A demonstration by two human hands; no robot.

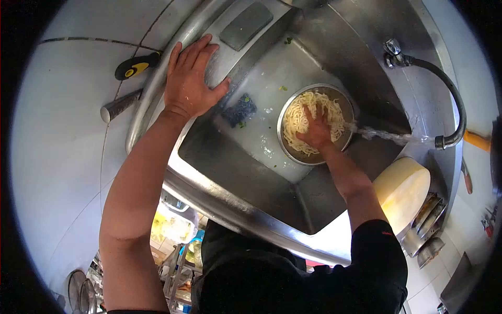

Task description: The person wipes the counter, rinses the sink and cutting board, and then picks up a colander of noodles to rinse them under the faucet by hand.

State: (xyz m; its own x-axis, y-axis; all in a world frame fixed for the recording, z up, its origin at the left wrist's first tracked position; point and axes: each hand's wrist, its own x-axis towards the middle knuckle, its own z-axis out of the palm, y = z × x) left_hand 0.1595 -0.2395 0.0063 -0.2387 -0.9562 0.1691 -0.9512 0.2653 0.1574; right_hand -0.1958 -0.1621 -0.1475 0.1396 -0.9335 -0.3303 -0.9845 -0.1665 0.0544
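My left hand [191, 79] lies flat on the sink's steel rim, fingers stretched out and thumb spread, holding nothing. In the sink, a round metal bowl [286, 148] holds pale noodles [335, 111]. My right hand [317, 129] rests palm down on the noodles inside the bowl, its fingers apart and the tips partly among the strands. From the curved faucet [454, 94] on the right, a stream of water [384, 135] runs toward the bowl's right edge.
Cloudy water covers the bottom of the sink [246, 175], with green scraps and a dark blue scouring pad [240, 109] in it. A grey rectangular block [246, 26] lies on the rim. A thick round cutting board [405, 189] and metal pans [428, 220] stand at right.
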